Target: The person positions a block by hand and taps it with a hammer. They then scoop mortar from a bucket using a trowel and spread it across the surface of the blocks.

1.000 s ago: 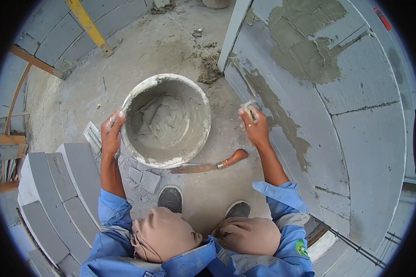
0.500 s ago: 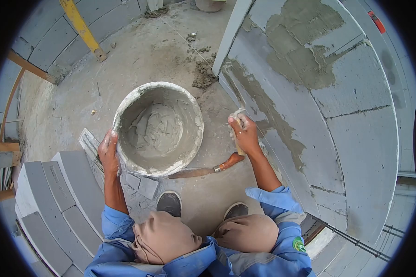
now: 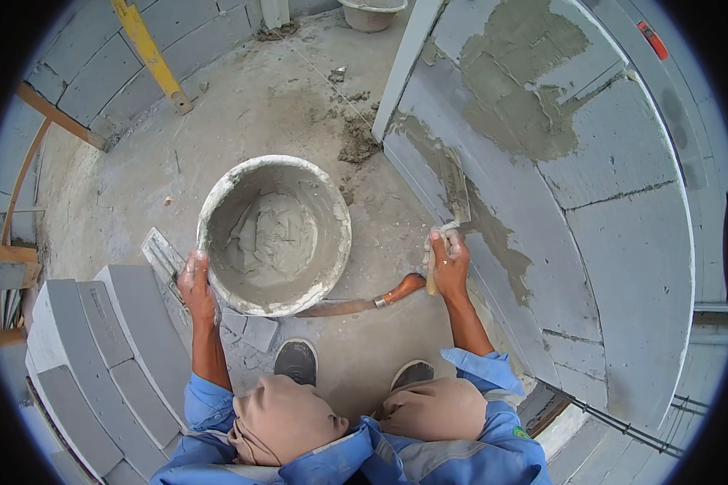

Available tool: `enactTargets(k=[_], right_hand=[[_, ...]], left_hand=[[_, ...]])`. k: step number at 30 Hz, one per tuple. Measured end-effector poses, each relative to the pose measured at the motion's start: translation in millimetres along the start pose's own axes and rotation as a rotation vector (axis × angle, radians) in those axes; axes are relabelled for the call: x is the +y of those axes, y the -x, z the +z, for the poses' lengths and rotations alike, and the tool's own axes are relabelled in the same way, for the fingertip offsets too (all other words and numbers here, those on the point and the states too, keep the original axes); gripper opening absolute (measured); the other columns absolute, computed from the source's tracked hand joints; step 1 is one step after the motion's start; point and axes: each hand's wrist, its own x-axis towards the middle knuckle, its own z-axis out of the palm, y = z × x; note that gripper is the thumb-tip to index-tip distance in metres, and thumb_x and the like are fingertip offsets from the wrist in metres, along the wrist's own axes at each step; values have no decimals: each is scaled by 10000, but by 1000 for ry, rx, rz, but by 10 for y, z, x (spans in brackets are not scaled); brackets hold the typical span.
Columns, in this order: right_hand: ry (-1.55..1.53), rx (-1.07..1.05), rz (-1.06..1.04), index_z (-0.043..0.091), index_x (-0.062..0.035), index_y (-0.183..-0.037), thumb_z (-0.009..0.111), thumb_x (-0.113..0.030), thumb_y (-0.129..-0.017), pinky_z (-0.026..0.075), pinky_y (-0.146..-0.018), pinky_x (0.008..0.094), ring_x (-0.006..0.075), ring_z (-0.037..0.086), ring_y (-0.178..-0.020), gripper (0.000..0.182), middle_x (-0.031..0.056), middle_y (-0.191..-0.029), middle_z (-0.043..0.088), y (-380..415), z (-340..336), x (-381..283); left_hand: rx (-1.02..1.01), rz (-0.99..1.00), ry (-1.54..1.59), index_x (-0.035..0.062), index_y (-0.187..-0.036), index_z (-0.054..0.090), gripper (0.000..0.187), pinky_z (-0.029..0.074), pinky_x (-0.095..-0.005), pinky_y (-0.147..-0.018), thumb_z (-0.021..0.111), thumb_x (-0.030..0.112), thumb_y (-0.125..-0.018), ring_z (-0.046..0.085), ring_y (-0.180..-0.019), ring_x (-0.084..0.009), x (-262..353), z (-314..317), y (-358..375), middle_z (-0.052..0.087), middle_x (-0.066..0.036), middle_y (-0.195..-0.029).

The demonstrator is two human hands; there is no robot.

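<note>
My left hand [image 3: 197, 293] is closed on the left rim of a round mortar bucket [image 3: 342, 267], with the thumb showing at the edge. Wet grey mortar [image 3: 275, 234] lies inside and coats the walls. My right hand [image 3: 450, 260] grips a trowel [image 3: 459, 194] by its handle, its blade pointing away from me beside the low block wall [image 3: 505, 194]. Mortar is smeared along the wall's lower face, and a larger patch [image 3: 526, 89] covers its upper part. A tool with an orange-brown wooden handle [image 3: 402, 288] lies on the floor between bucket and right hand.
Grey blocks [image 3: 129, 323] are stacked at the left. A flat metal tool [image 3: 163, 257] rests beside them, and broken block pieces [image 3: 259, 333] lie near my shoe. Farther off are a yellow bar [image 3: 151, 56], a second bucket [image 3: 370, 16], a string line and mortar crumbs [image 3: 357, 141].
My right hand has moved right and slightly down with the trowel, whose blade now shows against the wall. My left hand stays at the bucket rim. The view has shifted slightly.
</note>
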Motion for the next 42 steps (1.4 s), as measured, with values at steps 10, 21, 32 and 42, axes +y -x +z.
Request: enactTargets(k=[10, 21, 32, 42], right_hand=[[808, -113, -236, 590, 18, -982, 639, -400, -909, 488, -771, 521, 498, 619, -927, 428, 285, -948, 665, -737, 410, 95], [571, -18, -250, 603, 18, -961, 641, -374, -914, 478, -725, 493, 463, 638, -810, 396, 276, -853, 657, -695, 510, -395], [611, -20, -385, 609, -4, -920, 680, -347, -902, 486, -685, 469, 450, 636, -779, 351, 242, -819, 654, -499, 143, -185], [412, 247, -531, 616, 8, -930, 717, -246, -883, 494, -635, 417, 329, 638, -682, 277, 176, -759, 627, 70, -590, -464]], left_hand=[[-40, 137, -212, -89, -1262, 599, 408, 373, -314, -1045, 588, 190, -966, 546, -1184, -213, 562, 562, 192, 616, -161, -1260], [-67, 164, -160, -74, -1287, 591, 425, 372, -331, -1055, 600, 196, -959, 550, -1189, -226, 574, 644, 329, 619, -159, -1270], [-77, 197, -102, -79, -1277, 598, 426, 378, -329, -1049, 600, 206, -960, 556, -1182, -235, 519, 675, 271, 617, -169, -1266], [-86, 256, -171, -98, -1269, 585, 414, 413, -329, -996, 566, 207, -990, 573, -1118, -224, 466, 679, 347, 627, -158, -1227]])
